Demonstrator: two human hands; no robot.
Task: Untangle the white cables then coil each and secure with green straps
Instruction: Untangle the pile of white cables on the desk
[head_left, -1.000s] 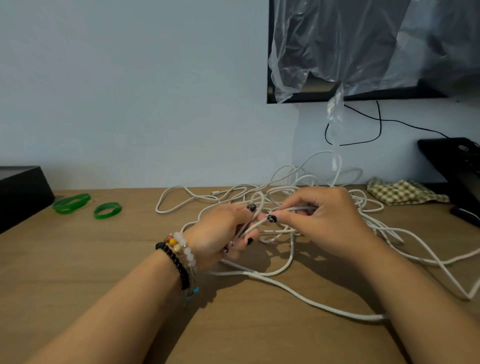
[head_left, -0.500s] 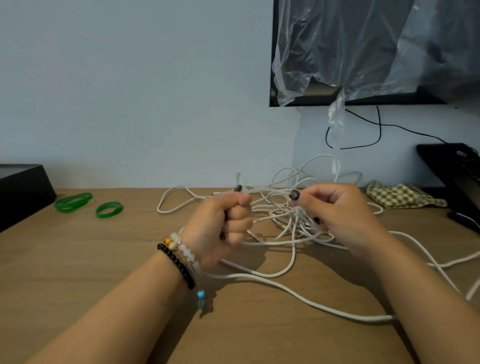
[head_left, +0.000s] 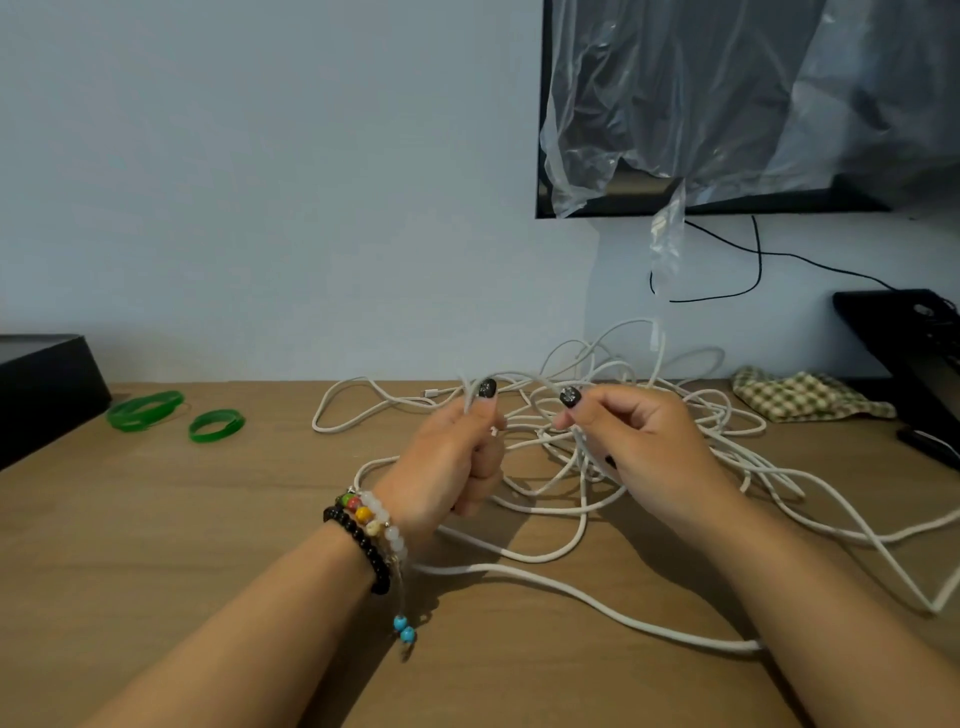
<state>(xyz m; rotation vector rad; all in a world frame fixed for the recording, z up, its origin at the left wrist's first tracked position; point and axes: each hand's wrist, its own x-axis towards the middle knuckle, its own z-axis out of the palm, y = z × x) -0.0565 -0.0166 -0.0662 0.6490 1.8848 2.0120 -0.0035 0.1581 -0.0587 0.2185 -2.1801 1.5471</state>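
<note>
A tangle of white cables (head_left: 649, 415) sprawls over the middle and right of the wooden table (head_left: 156, 545). My left hand (head_left: 452, 457) is raised above it, fist curled round a strand, thumb on top. My right hand (head_left: 634, 441) pinches the same strand between thumb and fingers; a short arc of cable bridges the two hands. Loose loops trail toward me and off to the right. Two green straps lie at the far left, a larger one (head_left: 145, 409) and a smaller one (head_left: 216, 425), well away from both hands.
A black box (head_left: 41, 384) stands at the left edge. A checked cloth (head_left: 800, 397) lies at the back right beside a black device (head_left: 914, 353). A screen draped in clear plastic (head_left: 727, 104) hangs on the wall, with a black wire below.
Both hands have lifted off the table and drawn apart, pulling a strand of cable up between them. The left hand closed into a fist round it.
</note>
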